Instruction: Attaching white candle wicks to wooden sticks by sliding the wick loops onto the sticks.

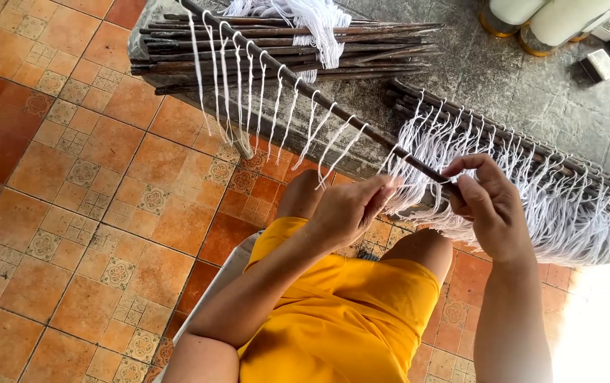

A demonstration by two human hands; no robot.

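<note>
At far left we see orange floor tiles [71,213]. A bundle of dark sticks [283,50] lies on the grey stone ledge [503,85]. Our long stick [305,89], hung with white string loops [248,92], runs diagonally from upper left down to lower right. Our left hand [351,209] pinches white string [398,186] at its lower end; our right hand [485,206] grips that end, beside more strung sticks [546,170].

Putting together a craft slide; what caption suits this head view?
Seated person's left hand and right hand work white string onto a dark stick above terracotta tiles.
</note>
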